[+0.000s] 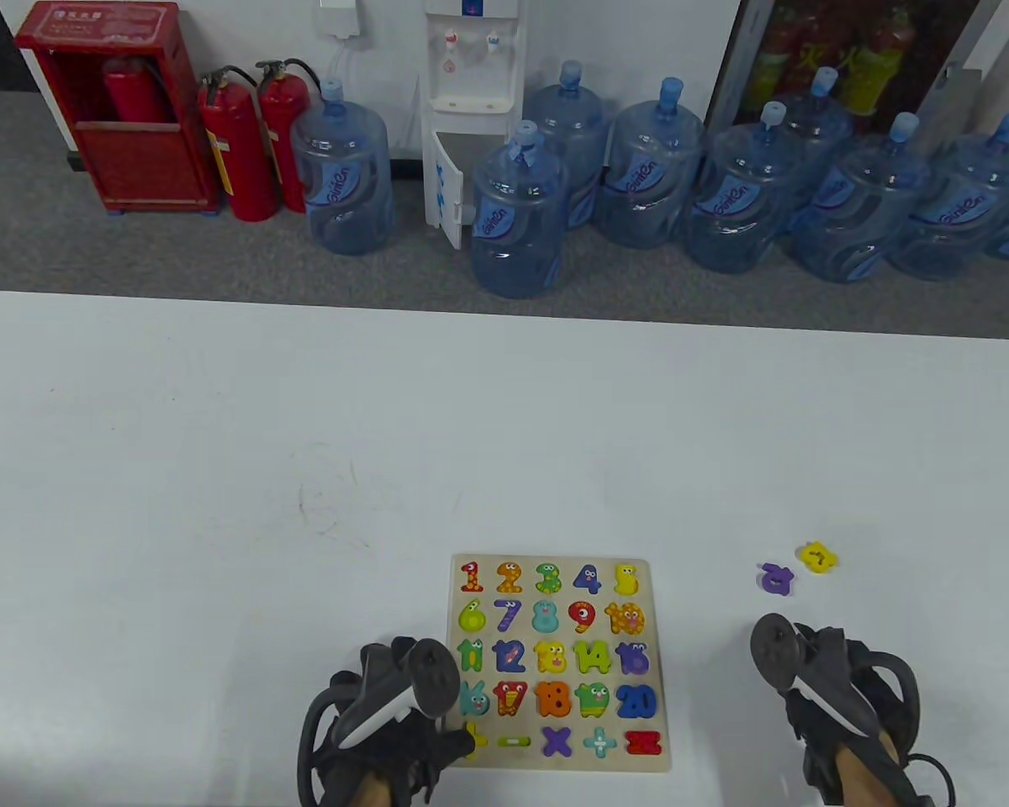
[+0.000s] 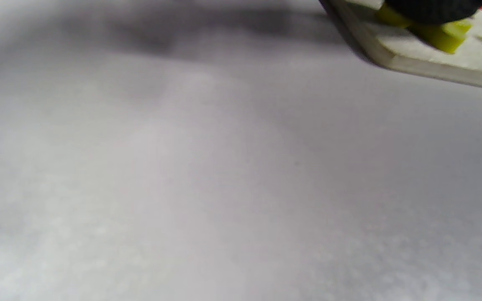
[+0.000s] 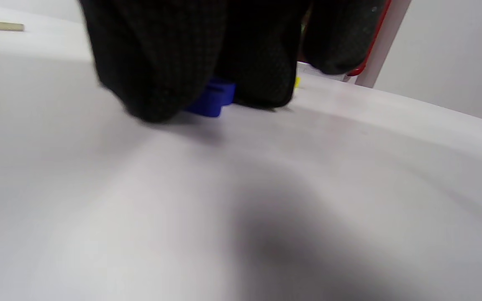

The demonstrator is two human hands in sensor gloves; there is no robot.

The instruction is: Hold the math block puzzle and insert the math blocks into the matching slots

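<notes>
The math block puzzle board (image 1: 657,664) lies flat near the table's front edge, its slots filled with coloured numbers and signs. My left hand (image 1: 454,744) holds the board at its near left corner. In the left wrist view a gloved fingertip (image 2: 429,8) presses on a yellow-green block (image 2: 448,37) at the board's corner (image 2: 408,62). My right hand (image 1: 816,668) is on the table right of the board. In the right wrist view its fingers (image 3: 157,75) pinch a blue block (image 3: 212,100) that touches the table.
A purple block (image 1: 775,578) and a yellow block (image 1: 817,556) lie loose on the table beyond my right hand. The white table (image 1: 303,471) stretches far and left of the board. Water bottles stand on the floor behind it.
</notes>
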